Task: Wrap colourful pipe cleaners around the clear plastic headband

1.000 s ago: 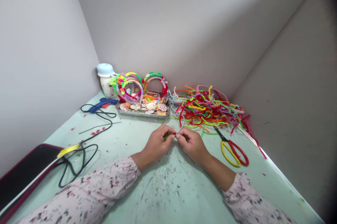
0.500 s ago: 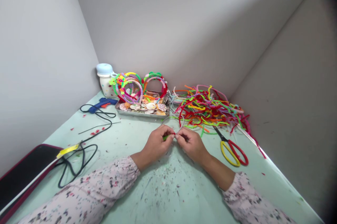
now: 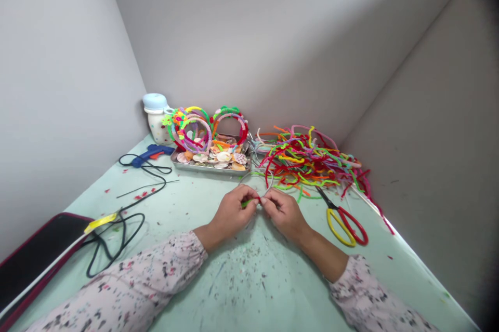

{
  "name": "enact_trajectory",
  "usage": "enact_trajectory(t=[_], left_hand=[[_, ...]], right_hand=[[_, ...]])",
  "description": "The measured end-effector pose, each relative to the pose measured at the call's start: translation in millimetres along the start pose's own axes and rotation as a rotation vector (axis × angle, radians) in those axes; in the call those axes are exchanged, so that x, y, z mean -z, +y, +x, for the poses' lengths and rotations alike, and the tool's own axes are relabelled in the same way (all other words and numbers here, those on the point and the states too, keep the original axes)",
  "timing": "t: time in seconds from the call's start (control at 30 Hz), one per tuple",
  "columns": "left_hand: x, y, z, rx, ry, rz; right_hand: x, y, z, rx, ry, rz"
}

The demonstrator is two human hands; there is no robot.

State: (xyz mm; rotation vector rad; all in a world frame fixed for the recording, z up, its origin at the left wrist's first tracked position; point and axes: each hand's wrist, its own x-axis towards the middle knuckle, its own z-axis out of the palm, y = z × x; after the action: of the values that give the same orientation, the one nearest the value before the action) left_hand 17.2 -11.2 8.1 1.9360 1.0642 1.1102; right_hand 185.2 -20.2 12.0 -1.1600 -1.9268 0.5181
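Both hands meet over the middle of the table, fingertips almost touching. My left hand is closed in a pinch on a thin grey headband, whose curve shows just beyond the fingers. A green wrapped stretch of it peeks out under the left fingers. Between the two thumbs is a short bit of red pipe cleaner, lying against the band. My right hand pinches at this red bit with thumb and forefinger; its other fingers are curled, and they hide part of the band.
Scissors lie to the right, below a heap of coloured pipe cleaners. A metal tray holds shells and finished headbands. At left are a blue glue gun, its black cord, a lidded jar and a black pad.
Slightly more red shows between the fingertips, as the right fingers have shifted a little to the right. Everything else looks the same.
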Motion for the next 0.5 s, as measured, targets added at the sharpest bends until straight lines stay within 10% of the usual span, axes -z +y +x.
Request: enact_trajectory(t=[0.5], left_hand=[[0.0,-2.2,0.8,-0.031,-0.012,0.011]], right_hand=[[-0.2,-0.9,0.9,-0.018,0.019,-0.023]])
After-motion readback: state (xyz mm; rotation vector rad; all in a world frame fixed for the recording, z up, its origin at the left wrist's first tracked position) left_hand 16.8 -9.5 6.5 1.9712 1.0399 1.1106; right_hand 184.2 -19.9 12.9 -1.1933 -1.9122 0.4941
